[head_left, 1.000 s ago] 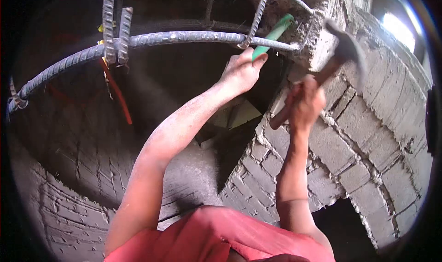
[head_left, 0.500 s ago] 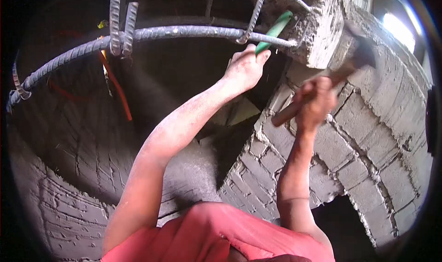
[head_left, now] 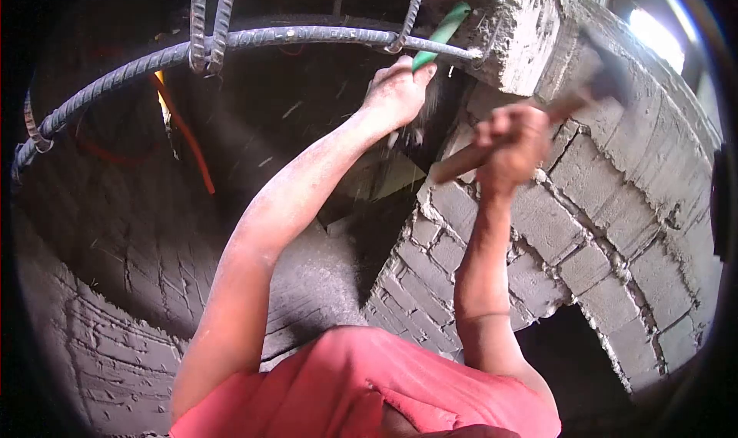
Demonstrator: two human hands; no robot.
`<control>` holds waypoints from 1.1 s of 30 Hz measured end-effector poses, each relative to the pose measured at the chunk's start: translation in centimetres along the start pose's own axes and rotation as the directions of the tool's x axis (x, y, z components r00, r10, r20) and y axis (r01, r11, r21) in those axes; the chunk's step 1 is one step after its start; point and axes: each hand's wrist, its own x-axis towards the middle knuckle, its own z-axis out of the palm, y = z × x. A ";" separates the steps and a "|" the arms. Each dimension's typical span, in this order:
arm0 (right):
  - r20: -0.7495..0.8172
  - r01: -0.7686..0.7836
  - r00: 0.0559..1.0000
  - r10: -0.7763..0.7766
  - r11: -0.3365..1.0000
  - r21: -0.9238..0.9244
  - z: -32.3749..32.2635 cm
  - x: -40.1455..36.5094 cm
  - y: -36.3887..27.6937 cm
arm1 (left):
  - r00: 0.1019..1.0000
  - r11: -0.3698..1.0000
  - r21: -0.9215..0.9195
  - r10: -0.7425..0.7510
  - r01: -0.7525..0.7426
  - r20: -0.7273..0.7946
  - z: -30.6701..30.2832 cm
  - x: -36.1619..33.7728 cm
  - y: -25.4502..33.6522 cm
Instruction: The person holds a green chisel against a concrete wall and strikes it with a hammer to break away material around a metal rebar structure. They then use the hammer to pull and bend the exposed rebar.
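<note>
My left hand (head_left: pixel 396 92) is raised and closed around a green-handled chisel (head_left: pixel 438 36), whose tip points up at a rough concrete block (head_left: pixel 516 38) on top of the brick wall. My right hand (head_left: pixel 511 147) grips the wooden handle of a hammer (head_left: pixel 593 84), its blurred head out to the right of the block. Dust and small chips fall just below my left hand. A curved steel rebar (head_left: pixel 307 38) runs from the left into the concrete block, right above my left hand.
A curved grey brick wall (head_left: pixel 607 207) with rough mortar joints fills the right side. Vertical rebars (head_left: pixel 206 23) are tied to the curved bar at upper left. An orange rod (head_left: pixel 188 142) hangs in the dark round pit (head_left: pixel 138 246) below. A bright opening (head_left: pixel 653 34) shows at top right.
The hammer has swung from beside the block out to the right and stayed there, blurred. My left hand has held the chisel in place. Dust now falls below it.
</note>
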 end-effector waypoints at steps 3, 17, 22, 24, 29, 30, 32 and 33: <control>0.018 0.351 0.906 -0.422 0.775 0.525 -1.1 1.7 -2.1 | 0.997 0.998 0.002 -0.066 0.066 0.028 0.1 -0.2 -0.6; -0.063 0.422 0.899 -0.434 0.817 0.393 -0.7 0.9 -1.7 | 0.990 0.992 -0.032 -0.118 0.120 0.072 -1.2 -0.3 0.2; 0.186 0.481 0.877 -0.444 0.824 -0.299 0.0 1.4 5.5 | 0.994 0.994 0.019 -0.106 0.105 0.022 -0.1 0.0 -0.4; 0.098 -0.272 0.941 0.325 0.895 -0.354 -0.2 0.9 5.0 | 0.990 0.990 0.043 -0.134 0.132 0.052 -0.5 0.0 0.0; -0.002 0.145 0.988 -0.153 0.935 0.323 -1.2 0.3 0.4 | 0.987 0.989 0.045 -0.144 0.141 0.075 -0.9 0.2 0.3; 0.026 0.187 0.967 -0.255 0.768 0.612 -2.0 0.9 0.1 | 0.988 0.992 0.026 -0.125 0.123 0.087 -1.0 0.1 0.1; -0.137 0.591 0.791 -0.596 0.688 0.421 -1.7 2.2 -0.6 | 0.988 0.992 -0.013 -0.121 0.123 0.097 -1.7 -0.1 0.5; -0.130 0.541 0.814 -0.567 0.656 0.526 -1.3 2.3 0.8 | 0.986 0.991 0.005 -0.132 0.132 0.098 -1.6 0.0 0.3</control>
